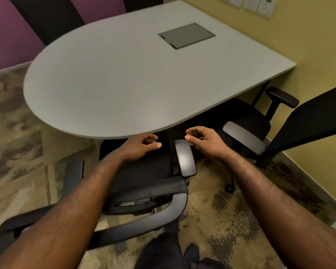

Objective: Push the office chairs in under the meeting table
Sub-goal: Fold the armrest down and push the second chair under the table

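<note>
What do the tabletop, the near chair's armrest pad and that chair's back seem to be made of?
Tabletop: probably laminate over board, matte pale grey, with an even colour and a thin flat edge.
Armrest pad: likely moulded plastic or rubbery foam, dark and smooth, with a soft sheen from the light.
Chair back: looks like black woven mesh, with a fine ribbed weave, on a grey, seemingly plastic frame.

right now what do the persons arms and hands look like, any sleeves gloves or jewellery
Both forearms are bare up to the frame edge, with no sleeves in view. The left hand and right hand wear no gloves, rings or watch that can be seen.
</note>
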A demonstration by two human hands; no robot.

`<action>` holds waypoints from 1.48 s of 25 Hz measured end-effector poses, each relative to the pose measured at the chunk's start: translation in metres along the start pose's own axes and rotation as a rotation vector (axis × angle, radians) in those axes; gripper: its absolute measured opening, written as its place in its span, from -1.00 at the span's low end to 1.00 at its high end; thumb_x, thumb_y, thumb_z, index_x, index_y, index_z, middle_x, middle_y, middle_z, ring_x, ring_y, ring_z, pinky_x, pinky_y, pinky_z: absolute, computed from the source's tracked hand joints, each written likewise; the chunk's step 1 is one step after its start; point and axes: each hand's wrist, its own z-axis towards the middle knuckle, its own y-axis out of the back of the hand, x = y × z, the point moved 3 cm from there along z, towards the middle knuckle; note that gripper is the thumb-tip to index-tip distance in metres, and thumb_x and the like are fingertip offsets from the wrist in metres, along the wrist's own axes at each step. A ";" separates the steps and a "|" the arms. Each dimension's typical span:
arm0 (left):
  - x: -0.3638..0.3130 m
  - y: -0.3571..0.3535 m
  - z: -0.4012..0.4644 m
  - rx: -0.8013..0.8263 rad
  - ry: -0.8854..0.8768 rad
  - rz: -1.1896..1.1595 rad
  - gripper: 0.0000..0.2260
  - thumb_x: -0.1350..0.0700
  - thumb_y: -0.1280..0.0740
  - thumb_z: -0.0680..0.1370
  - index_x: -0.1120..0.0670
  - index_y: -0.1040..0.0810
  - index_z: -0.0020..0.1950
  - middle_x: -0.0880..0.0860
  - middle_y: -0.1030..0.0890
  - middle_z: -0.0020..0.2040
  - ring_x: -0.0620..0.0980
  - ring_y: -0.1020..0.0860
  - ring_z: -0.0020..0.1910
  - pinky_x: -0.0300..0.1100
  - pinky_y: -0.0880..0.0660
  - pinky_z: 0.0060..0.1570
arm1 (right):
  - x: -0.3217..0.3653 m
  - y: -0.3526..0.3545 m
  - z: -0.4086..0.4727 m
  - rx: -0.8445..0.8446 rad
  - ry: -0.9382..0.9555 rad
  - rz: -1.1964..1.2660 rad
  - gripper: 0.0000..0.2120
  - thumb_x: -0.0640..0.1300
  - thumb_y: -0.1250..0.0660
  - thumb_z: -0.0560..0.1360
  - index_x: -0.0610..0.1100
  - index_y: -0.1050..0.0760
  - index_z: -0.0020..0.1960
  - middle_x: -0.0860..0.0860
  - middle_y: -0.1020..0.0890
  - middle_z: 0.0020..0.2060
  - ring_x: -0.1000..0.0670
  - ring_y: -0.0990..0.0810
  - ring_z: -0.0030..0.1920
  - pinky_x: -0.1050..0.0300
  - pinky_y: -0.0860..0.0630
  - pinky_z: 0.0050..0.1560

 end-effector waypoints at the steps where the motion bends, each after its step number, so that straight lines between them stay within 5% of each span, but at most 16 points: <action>1: 0.003 0.004 -0.020 -0.017 -0.002 0.023 -0.66 -0.02 -0.40 0.52 0.03 -0.54 0.27 -0.04 -0.62 0.06 -0.14 -0.56 0.02 -0.36 -0.44 -0.09 | 0.011 -0.004 -0.012 0.029 0.033 -0.007 -0.73 -0.03 -0.40 0.50 -0.08 -0.56 0.16 0.03 -0.65 -0.02 0.03 -0.63 -0.03 0.07 -0.56 0.07; 3: 0.010 0.010 -0.054 -0.039 0.001 0.066 -0.68 0.00 -0.41 0.52 0.04 -0.56 0.25 -0.04 -0.61 0.05 -0.12 -0.56 0.04 -0.41 -0.41 -0.09 | 0.029 -0.012 -0.033 0.079 0.082 -0.008 -0.76 -0.03 -0.40 0.49 -0.06 -0.57 0.13 0.04 -0.66 -0.06 0.05 -0.64 -0.07 0.08 -0.55 0.05; 7: 0.030 0.024 -0.114 -0.085 0.017 0.066 -0.69 -0.03 -0.42 0.51 -0.04 -0.55 0.24 -0.07 -0.61 0.09 -0.11 -0.57 0.04 -0.21 -0.50 0.01 | 0.053 -0.039 -0.071 0.146 0.142 -0.070 -0.79 0.00 -0.42 0.47 0.00 -0.59 0.09 0.03 -0.67 -0.06 0.00 -0.64 -0.04 0.04 -0.57 0.06; 15: 0.067 0.051 -0.195 -0.165 -0.046 0.202 -0.60 -0.12 -0.42 0.48 -0.19 -0.47 0.30 -0.34 -0.41 0.03 -0.30 -0.42 0.05 -0.35 -0.37 -0.07 | 0.084 -0.103 -0.135 0.104 0.173 -0.230 -0.73 0.05 -0.39 0.49 0.06 -0.54 0.17 0.19 -0.58 -0.01 0.21 -0.56 0.01 0.28 -0.51 -0.02; 19: 0.090 0.055 -0.230 -0.246 -0.146 0.293 -0.68 -0.09 -0.42 0.49 -0.14 -0.53 0.22 -0.22 -0.50 0.18 -0.22 -0.42 0.18 -0.23 -0.38 0.11 | 0.088 -0.127 -0.166 0.007 0.294 -0.379 -0.73 0.12 -0.39 0.46 0.04 -0.56 0.11 0.19 -0.54 0.03 0.23 -0.47 0.10 0.30 -0.45 0.04; 22: 0.099 0.052 -0.254 -0.392 -0.281 0.400 -0.73 -0.11 -0.40 0.49 -0.09 -0.57 0.15 -0.16 -0.55 0.10 -0.13 -0.41 0.16 -0.12 -0.39 0.12 | 0.084 -0.140 -0.180 -0.008 0.318 -0.534 -0.62 0.29 -0.34 0.40 0.08 -0.54 0.07 0.19 -0.49 0.00 0.20 -0.42 0.06 0.32 -0.41 -0.01; 26: 0.107 0.046 -0.272 -0.416 -0.360 0.495 -0.60 -0.36 -0.27 0.44 -0.10 -0.57 0.08 -0.17 -0.53 -0.05 -0.16 -0.42 -0.02 -0.19 -0.42 -0.07 | 0.076 -0.154 -0.183 0.074 0.324 -0.900 -0.49 0.49 -0.24 0.32 0.08 -0.49 -0.04 0.17 -0.51 -0.13 0.12 -0.46 -0.07 0.16 -0.42 -0.01; 31: 0.115 0.042 -0.269 -0.347 -0.207 0.857 -0.40 -0.61 0.00 0.32 -0.10 -0.43 -0.28 -0.16 -0.46 -0.39 -0.21 -0.40 -0.42 -0.23 -0.25 -0.49 | 0.079 -0.159 -0.168 0.085 0.312 -1.162 -0.65 0.36 -0.31 0.32 0.11 -0.33 -0.31 0.17 -0.46 -0.40 0.07 -0.57 -0.26 0.15 -0.37 -0.25; 37: 0.116 0.052 -0.252 -0.353 -0.212 0.934 -0.35 -0.64 0.08 0.30 -0.06 -0.28 -0.43 -0.13 -0.36 -0.50 -0.20 -0.32 -0.52 -0.22 -0.15 -0.53 | 0.085 -0.159 -0.157 0.034 0.330 -1.178 -0.31 0.71 0.09 0.16 0.06 -0.21 -0.45 0.18 -0.30 -0.55 0.17 -0.30 -0.51 0.21 -0.14 -0.50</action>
